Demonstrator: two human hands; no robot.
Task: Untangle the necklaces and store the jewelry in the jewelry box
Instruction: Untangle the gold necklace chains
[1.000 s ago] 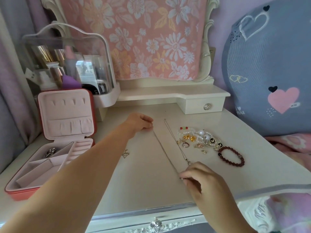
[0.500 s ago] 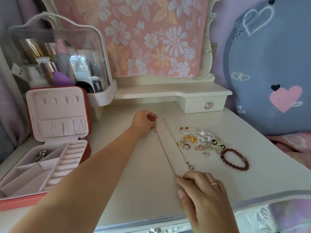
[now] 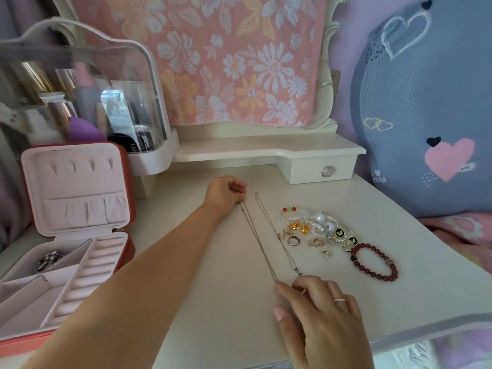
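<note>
Now two chains (image 3: 258, 243), one jewelry box (image 3: 80, 182)

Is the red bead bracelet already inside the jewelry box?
No, the red bead bracelet lies on the table, outside the jewelry box.

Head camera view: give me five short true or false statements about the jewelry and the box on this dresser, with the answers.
1. The jewelry box stands open. True.
2. Two thin chains lie stretched out side by side. True.
3. The dark red bead bracelet lies inside the box. False: it lies on the table, right of the chains.
4. Every compartment of the box is empty. False: a silvery piece sits in a back compartment.
5. The left hand is at the chains' far end, the right hand at their near end. True.
</note>
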